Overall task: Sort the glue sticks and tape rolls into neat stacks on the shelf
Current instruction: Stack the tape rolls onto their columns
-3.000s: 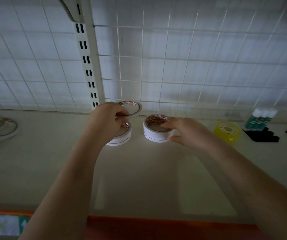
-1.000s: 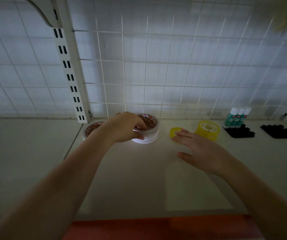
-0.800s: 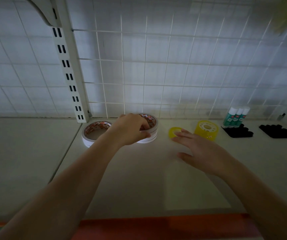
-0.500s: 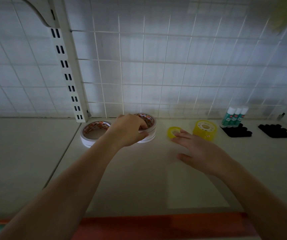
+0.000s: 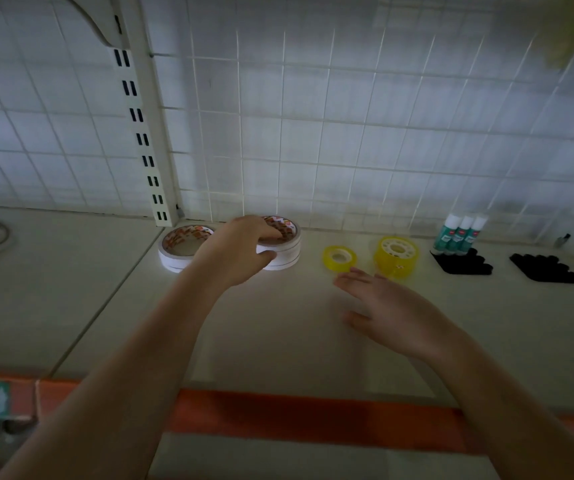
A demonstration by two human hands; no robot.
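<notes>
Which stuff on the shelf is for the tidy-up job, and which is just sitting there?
For the job:
white tape stack, gripped by left hand
white tape roll
small yellow tape
big yellow tape
glue sticks

Just there:
black holders
wire grid

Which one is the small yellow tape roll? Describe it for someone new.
Follow the shelf rightward from the slotted upright, past the white tape rolls. The small yellow tape roll lies flat just beyond the right hand, lower and narrower than the taller yellow roll beside it.
</notes>
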